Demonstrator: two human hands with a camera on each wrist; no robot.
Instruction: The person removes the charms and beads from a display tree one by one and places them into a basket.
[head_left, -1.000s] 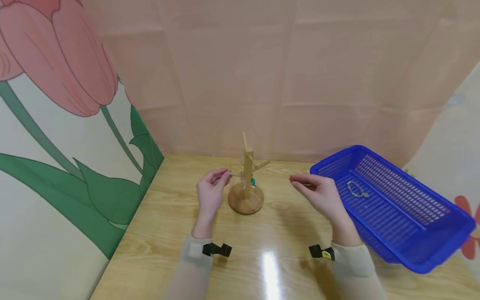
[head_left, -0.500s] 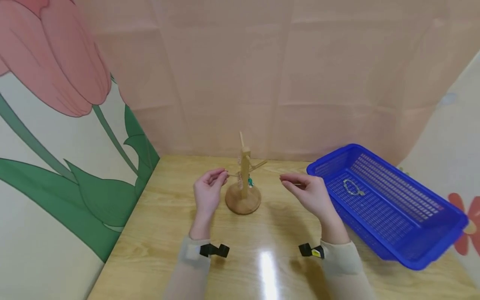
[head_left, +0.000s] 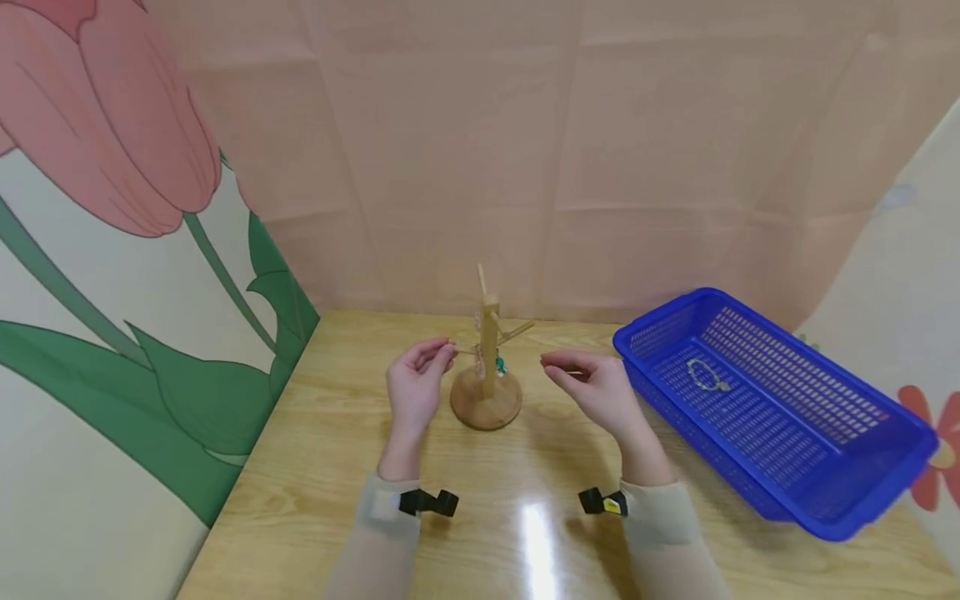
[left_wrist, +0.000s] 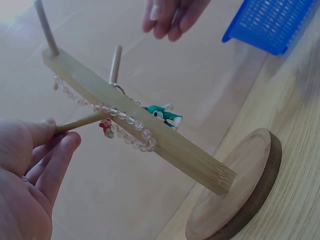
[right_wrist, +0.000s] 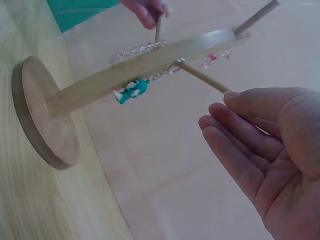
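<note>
A wooden jewellery stand (head_left: 488, 350) with a round base (head_left: 486, 404) stands upright mid-table, pegs jutting from its post. My left hand (head_left: 416, 383) pinches the end of its left wooden peg (left_wrist: 82, 121) between thumb and fingers. Clear pinkish beads (left_wrist: 131, 121) hang along the post, with a small red charm (left_wrist: 106, 129) below that peg. On a peg on the other side, a teal-and-white figure keychain (right_wrist: 132, 91) dangles from its ring. My right hand (head_left: 592, 385) hovers right of the stand, fingers loosely bent and nothing seen held; its thumb overlaps a peg tip in the right wrist view.
A blue perforated basket (head_left: 750, 492) sits at the right of the wood-grain table (head_left: 300, 517), with a pale bead bracelet (head_left: 705, 377) inside. Behind hangs a pinkish cloth (head_left: 450, 167); a tulip-printed panel (head_left: 135, 292) borders the left.
My right hand has moved left, away from the basket and closer to the stand. The left hand keeps its pinch on the peg. The head view has shifted slightly.
</note>
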